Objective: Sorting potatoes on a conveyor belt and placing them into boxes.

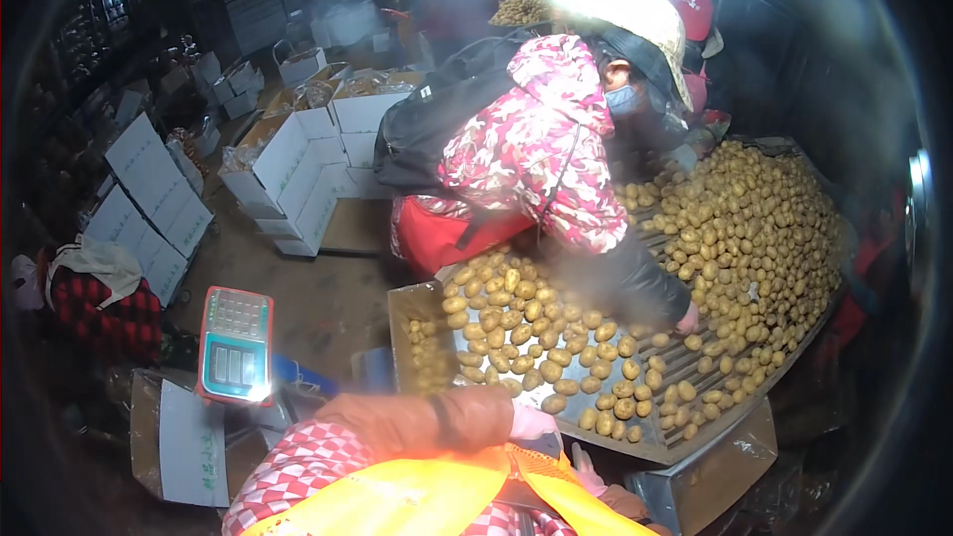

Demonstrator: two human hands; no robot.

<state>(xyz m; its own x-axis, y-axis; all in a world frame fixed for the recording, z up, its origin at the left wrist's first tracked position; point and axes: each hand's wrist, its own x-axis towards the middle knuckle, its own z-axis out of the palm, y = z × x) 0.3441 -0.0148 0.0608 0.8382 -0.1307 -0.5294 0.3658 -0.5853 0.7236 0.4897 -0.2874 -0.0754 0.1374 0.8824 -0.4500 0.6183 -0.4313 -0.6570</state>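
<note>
At the near edge of a metal sorting table, close to my body, is my left hand in a pink glove, with its fingers mostly hidden. My right hand, also pink-gloved, is just to the right and lower, its fingers apart and nothing seen in them. Potatoes lie spread over the smooth part of the table before me. A large heap of potatoes covers the slatted part at the far right. A co-worker's bare hand touches the slats near the middle.
A co-worker in a pink camouflage jacket leans over the table. A cardboard box with potatoes is at its left end; another cardboard box stands below its near edge. A digital scale and white cartons are at left.
</note>
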